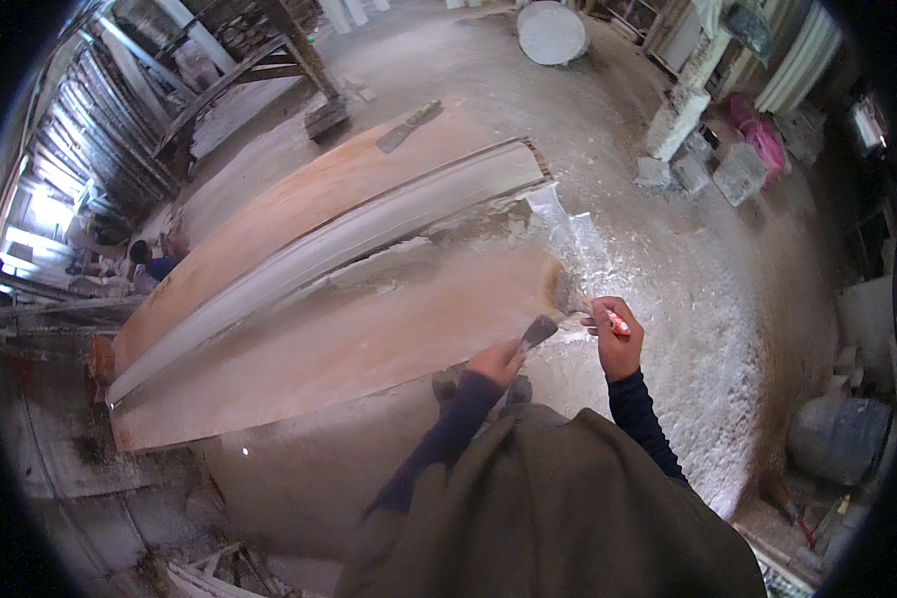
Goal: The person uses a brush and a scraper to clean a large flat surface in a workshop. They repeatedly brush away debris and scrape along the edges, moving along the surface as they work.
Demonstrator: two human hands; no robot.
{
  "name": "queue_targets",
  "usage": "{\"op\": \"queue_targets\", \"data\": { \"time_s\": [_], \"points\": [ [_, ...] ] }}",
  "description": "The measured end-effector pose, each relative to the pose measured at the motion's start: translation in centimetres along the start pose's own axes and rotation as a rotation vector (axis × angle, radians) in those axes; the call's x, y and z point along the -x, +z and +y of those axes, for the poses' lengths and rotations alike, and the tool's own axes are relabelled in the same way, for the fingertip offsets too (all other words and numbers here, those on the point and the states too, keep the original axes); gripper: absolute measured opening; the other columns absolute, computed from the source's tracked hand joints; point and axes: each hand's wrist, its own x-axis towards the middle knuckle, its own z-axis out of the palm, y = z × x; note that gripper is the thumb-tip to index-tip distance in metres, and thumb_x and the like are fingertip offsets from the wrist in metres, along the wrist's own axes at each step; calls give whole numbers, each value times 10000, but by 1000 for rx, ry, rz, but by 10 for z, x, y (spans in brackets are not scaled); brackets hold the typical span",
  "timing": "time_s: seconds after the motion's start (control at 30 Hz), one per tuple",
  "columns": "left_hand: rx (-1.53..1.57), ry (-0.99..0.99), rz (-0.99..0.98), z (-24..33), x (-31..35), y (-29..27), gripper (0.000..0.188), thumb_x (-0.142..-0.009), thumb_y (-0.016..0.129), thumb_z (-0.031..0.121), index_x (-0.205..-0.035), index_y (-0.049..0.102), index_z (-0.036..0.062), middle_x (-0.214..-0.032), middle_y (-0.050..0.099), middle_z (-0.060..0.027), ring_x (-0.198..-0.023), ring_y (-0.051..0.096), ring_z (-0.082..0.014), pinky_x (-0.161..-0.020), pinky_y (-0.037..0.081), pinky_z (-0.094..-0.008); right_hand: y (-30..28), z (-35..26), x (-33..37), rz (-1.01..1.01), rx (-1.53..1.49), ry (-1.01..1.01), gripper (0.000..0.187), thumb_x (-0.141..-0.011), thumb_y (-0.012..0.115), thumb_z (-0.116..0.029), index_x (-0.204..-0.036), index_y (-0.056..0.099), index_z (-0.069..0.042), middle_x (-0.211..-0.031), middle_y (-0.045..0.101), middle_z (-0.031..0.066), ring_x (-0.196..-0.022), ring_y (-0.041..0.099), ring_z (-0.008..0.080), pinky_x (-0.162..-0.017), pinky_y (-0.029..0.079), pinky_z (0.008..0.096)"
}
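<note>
My left hand [492, 362] grips the handle of a flat scraper [539, 330] whose blade points up and to the right. My right hand [617, 337] holds a paintbrush [580, 296] with a red and white handle, its bristles at the right end of a long brown board [349, 339]. The scraper blade and the brush nearly meet above the board's end. A long white moulded strip [369, 234] lies along the board, with white plaster crumbs beside it.
Another scraper [409, 127] lies on the far board [309, 199]. White plaster dust covers the floor [688, 319]. A wooden trestle [269, 60], white blocks [678, 130], a round white disc [551, 32], a grey bucket [839, 439] and a crouching person [149, 261] at far left surround the workspace.
</note>
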Motion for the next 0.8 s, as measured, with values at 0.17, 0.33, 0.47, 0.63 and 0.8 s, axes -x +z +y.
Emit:
{"op": "queue_targets", "data": {
  "time_s": [0.17, 0.33, 0.47, 0.63, 0.8],
  "points": [
    [309, -346, 52, -21, 99, -90, 421, -816, 477, 291, -1151, 471, 36, -1051, 553, -171, -1000, 518, -259, -853, 380, -313, 81, 93, -12, -413, 109, -170, 117, -799, 530, -98, -898, 543, -36, -764, 573, 43, -677, 584, 105, -539, 464, 219],
    [316, -637, 266, -61, 158, -130, 390, -803, 496, 283, -1134, 506, 76, -759, 583, -55, -609, 539, -124, -553, 450, -270, 197, 141, -20, -671, 191, 32, 138, -763, 586, -117, -878, 564, -43, -728, 584, 35, -643, 575, 98, -530, 469, 221],
    [333, -618, 345, -85, 178, -147, 381, -797, 517, 280, -1123, 519, 81, -656, 522, 1, -502, 459, -74, -433, 399, -249, 143, 117, -98, -515, 43, -35, 135, -763, 599, -159, -853, 569, -63, -722, 594, 38, -641, 586, 117, -536, 499, 248],
    [366, -595, 338, -102, 173, -168, 371, -815, 499, 291, -1120, 521, 81, -706, 547, -10, -560, 485, -78, -492, 421, -247, 57, 56, -128, -68, 153, -5, 85, -758, 584, -129, -792, 536, -67, -690, 583, 39, -584, 590, 121, -484, 480, 227],
    [114, -408, 360, -99, 147, -196, 375, -821, 480, 300, -1119, 514, 76, -839, 605, -102, -734, 572, -178, -661, 436, -287, 105, 60, -84, -199, -3, 0, 103, -754, 595, -103, -805, 519, -55, -669, 566, 45, -598, 599, 133, -481, 483, 231]
  ]
}}
